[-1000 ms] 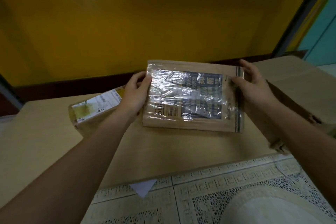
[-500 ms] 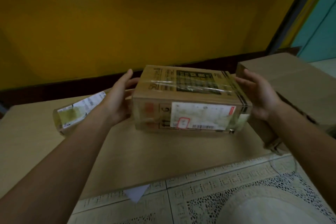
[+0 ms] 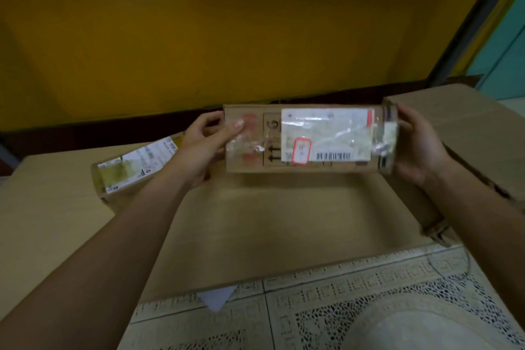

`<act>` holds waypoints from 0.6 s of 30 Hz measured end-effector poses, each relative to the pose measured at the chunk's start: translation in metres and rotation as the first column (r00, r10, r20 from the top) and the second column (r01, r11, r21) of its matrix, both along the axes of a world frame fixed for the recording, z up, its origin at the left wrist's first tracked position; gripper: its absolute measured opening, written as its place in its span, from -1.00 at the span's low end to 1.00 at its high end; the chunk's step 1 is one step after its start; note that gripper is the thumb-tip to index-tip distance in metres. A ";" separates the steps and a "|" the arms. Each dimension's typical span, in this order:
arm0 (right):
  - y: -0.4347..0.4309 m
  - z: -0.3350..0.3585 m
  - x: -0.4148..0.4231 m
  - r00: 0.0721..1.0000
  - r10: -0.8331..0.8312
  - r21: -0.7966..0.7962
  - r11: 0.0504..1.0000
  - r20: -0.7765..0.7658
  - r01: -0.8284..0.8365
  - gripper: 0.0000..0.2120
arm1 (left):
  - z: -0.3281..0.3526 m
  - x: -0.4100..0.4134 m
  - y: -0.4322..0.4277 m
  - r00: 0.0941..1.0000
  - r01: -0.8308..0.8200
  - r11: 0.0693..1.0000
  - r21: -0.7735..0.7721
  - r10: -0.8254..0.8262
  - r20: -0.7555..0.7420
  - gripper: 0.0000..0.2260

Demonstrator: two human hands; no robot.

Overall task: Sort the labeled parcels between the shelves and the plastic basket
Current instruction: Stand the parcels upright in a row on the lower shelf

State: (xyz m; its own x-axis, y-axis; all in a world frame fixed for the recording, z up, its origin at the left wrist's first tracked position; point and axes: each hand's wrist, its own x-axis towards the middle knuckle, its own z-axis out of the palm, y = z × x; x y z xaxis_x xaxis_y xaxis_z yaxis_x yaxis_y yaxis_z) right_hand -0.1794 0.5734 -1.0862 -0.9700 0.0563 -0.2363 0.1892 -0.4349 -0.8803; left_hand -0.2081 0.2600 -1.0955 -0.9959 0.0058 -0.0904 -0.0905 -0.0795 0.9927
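A brown cardboard parcel (image 3: 255, 162) wrapped in clear tape is held up above a flat cardboard sheet. Its long side faces me and carries a white shipping label (image 3: 326, 136) with a barcode and a red-framed sticker. My left hand (image 3: 204, 145) grips the parcel's left end, thumb across the front. My right hand (image 3: 414, 142) grips the right end, fingers curled round the taped edge. A second parcel (image 3: 113, 179) with a white and green label lies to the left behind my left forearm.
A big cardboard box (image 3: 466, 133) stands at the right, close to my right hand. The flat cardboard sheet (image 3: 284, 236) covers the patterned floor tiles (image 3: 326, 315). A yellow wall (image 3: 227, 23) with a dark skirting rises just behind.
Both hands have tipped the parcel toward me: a second ago its taped top face showed, now the labelled side faces me and sits higher.
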 end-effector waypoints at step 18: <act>-0.073 -0.021 -0.015 0.998 0.055 0.340 0.940 -0.043 -0.037 -0.49 | 0.028 -0.002 0.002 0.967 0.251 0.792 -0.557 -0.186 0.173 -0.56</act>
State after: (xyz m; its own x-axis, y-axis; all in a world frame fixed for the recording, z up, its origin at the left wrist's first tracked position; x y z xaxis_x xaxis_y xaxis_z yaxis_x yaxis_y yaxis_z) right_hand -0.1945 0.5009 -1.1068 -0.9838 0.0791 -0.1607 0.1525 -0.1010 -0.9831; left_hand -0.2096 0.2617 -1.0673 -0.9589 0.1368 -0.2484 -0.1404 0.5319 0.8351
